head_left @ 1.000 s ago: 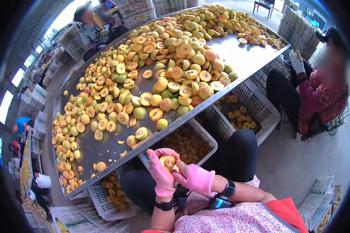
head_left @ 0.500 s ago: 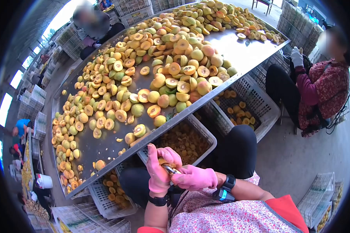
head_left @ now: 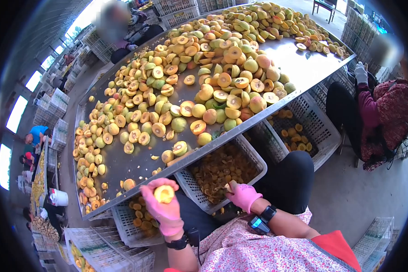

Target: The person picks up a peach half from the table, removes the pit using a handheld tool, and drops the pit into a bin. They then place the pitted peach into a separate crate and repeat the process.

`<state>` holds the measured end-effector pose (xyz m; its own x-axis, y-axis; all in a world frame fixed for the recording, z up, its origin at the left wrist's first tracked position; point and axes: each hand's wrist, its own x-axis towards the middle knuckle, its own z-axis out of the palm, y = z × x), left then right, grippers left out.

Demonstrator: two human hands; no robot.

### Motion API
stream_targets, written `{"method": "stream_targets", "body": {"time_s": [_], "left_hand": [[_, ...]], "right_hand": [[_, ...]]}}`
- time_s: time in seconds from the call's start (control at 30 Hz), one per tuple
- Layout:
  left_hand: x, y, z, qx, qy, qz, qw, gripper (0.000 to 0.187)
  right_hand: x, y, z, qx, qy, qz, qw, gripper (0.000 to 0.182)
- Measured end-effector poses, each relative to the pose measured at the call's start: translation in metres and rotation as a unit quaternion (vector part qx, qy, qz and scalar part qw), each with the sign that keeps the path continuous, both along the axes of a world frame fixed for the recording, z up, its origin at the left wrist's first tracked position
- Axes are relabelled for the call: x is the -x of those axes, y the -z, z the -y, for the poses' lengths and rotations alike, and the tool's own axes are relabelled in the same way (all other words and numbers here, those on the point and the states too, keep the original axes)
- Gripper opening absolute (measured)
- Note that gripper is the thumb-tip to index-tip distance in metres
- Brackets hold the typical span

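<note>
Just off the near edge of a large grey metal table (head_left: 113,174), towards its left corner, the left hand (head_left: 162,211), in a pink glove, holds up a hollowed yellow fruit half (head_left: 164,194). Its fingers curl partway round the half, leaving the cut face uncovered. The right hand (head_left: 243,196), also pink-gloved, is well apart from it, beside the near rim of a pale slotted plastic crate (head_left: 189,190) with brownish-yellow scraps. Its thumb and fingers are nearly closed on a small pale object (head_left: 229,187), too small to identify. The loose hold on the left could let the smooth, probably moist half slip, perhaps into the scraps; a careless flick on the right could scatter that small object beyond the crate. Over the table, from the left corner along the far edge to the right, spreads a deep heap of yellow-green fruit (head_left: 222,59), mostly cut; pieces near the sloping near edge might roll off if knocked. Under that edge stand a left-hand crate of fruit halves (head_left: 124,226) and a right-hand crate (head_left: 324,136) with more halves. A co-worker in a red patterned top (head_left: 381,118) sits beyond the right corner. Green markings on the stacked crates (head_left: 360,29) are illegible, as is any writing on the white bucket (head_left: 59,197) or the small blue-lit device (head_left: 259,225) by the right wrist.
</note>
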<state>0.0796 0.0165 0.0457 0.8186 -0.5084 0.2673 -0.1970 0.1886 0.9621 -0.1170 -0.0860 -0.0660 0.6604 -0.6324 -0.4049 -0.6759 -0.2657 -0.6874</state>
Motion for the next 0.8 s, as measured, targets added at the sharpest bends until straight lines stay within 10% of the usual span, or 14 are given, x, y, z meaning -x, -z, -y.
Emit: {"method": "stream_targets", "body": {"time_s": [0.07,0.1,0.2,0.27,0.47,0.53,0.67,0.73,0.8], "left_hand": [[-0.038,-0.008,-0.041,-0.015,-0.133,-0.044,0.990,0.034],[-0.053,-0.016,-0.064,-0.186,-0.171,0.184,0.950,0.032],[-0.095,-0.004,-0.080,-0.378,-0.213,0.361,0.826,0.025],[-0.088,-0.041,-0.022,-0.390,-0.042,0.170,0.904,0.028],[-0.157,0.010,0.068,-0.447,0.314,0.552,0.630,0.064],[-0.162,0.007,0.086,-0.517,0.353,0.510,0.590,0.066],[-0.164,-0.014,0.082,-0.554,0.351,0.400,0.640,0.067],[-0.148,-0.038,0.070,-0.518,0.254,0.062,0.814,0.058],[-0.135,-0.029,0.049,-0.231,0.364,-0.131,0.893,0.055]], "right_hand": [[0.002,-0.011,-0.003,-0.096,-0.024,0.012,0.995,0.037],[0.002,-0.012,-0.004,-0.166,-0.022,0.043,0.985,0.036],[-0.003,-0.040,0.004,-0.178,-0.046,-0.009,0.983,0.036],[-0.008,-0.034,0.002,-0.174,-0.055,-0.003,0.983,0.038],[0.004,-0.016,-0.003,-0.065,-0.095,0.006,0.993,0.041],[0.005,-0.017,-0.002,-0.063,-0.089,0.013,0.994,0.042],[0.005,-0.025,0.004,-0.076,-0.065,0.046,0.994,0.043],[0.004,-0.039,0.008,-0.088,-0.049,0.065,0.993,0.043],[0.000,-0.061,0.010,-0.238,-0.011,0.107,0.965,0.043]]}}
